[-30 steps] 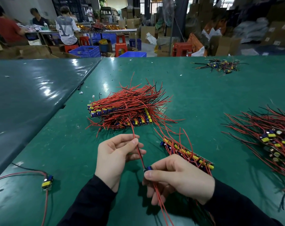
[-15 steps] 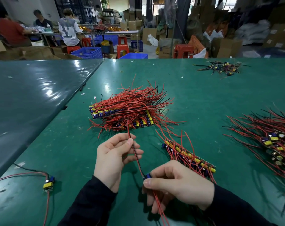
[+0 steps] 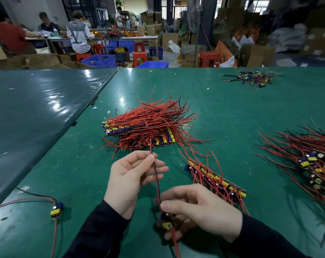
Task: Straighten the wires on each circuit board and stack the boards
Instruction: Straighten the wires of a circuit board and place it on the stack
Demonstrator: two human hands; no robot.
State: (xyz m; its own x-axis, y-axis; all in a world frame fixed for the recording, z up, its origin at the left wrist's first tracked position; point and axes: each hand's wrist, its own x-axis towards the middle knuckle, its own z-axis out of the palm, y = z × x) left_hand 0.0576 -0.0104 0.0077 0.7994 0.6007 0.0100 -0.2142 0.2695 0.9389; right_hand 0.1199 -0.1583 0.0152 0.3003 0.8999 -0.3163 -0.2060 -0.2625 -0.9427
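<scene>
On the green table (image 3: 232, 112), a large stack of red-wired circuit boards (image 3: 144, 127). Nearer, right hand (image 3: 200, 209) grips a small yellow-capacitor board (image 3: 166, 224); left hand (image 3: 131, 181) pinches its taut red wire (image 3: 156, 175).

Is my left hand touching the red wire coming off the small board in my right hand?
Touching. The head view shows the left hand pinching the thin red wire between thumb and fingers, above the small circuit board in the right hand.
</scene>
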